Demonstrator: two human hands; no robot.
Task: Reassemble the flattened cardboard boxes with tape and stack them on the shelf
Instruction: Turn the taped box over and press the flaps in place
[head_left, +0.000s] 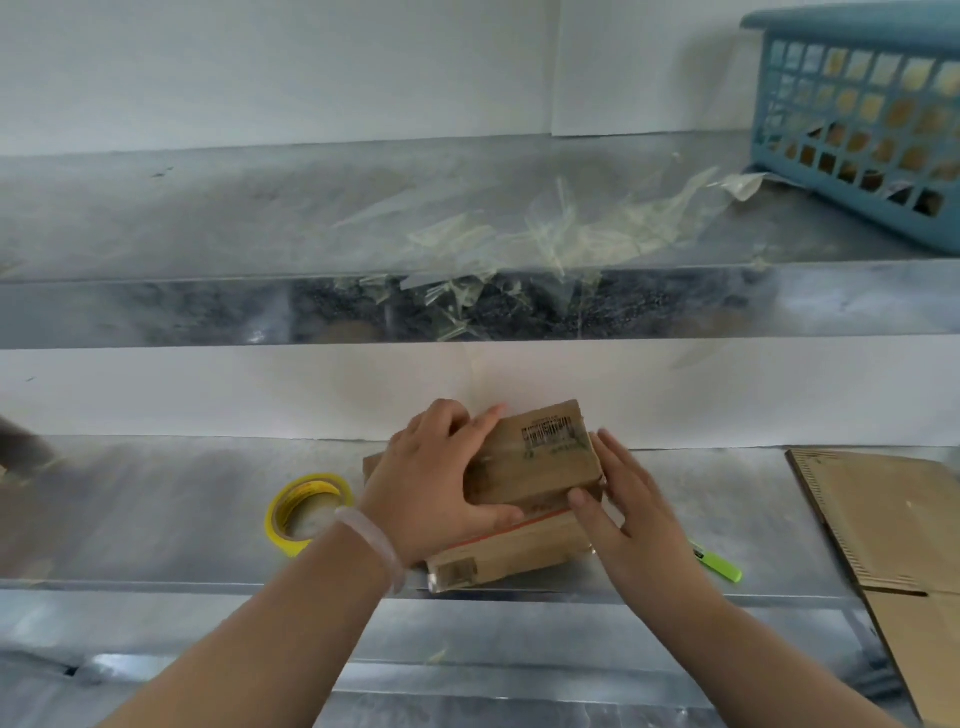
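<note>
Cardboard on cardboard: the small box (540, 457) sits on a bigger box (509, 556) on the lower metal shelf (156, 509), so I'd guess it's getting squared up for the stack. Left hand (431, 483) wraps the small box's left end, thumb along the front. Right hand (628, 499) is flat, fingers straight, pressing its right side. Yellow tape roll (306, 512) sits just left, with a green marker (719, 564) and flat cardboard (878, 519) off right.

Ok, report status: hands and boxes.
Left hand grips small box, right hand flat against its side. Small box atop larger box, lower shelf. Tape roll left, clear of both.
</note>
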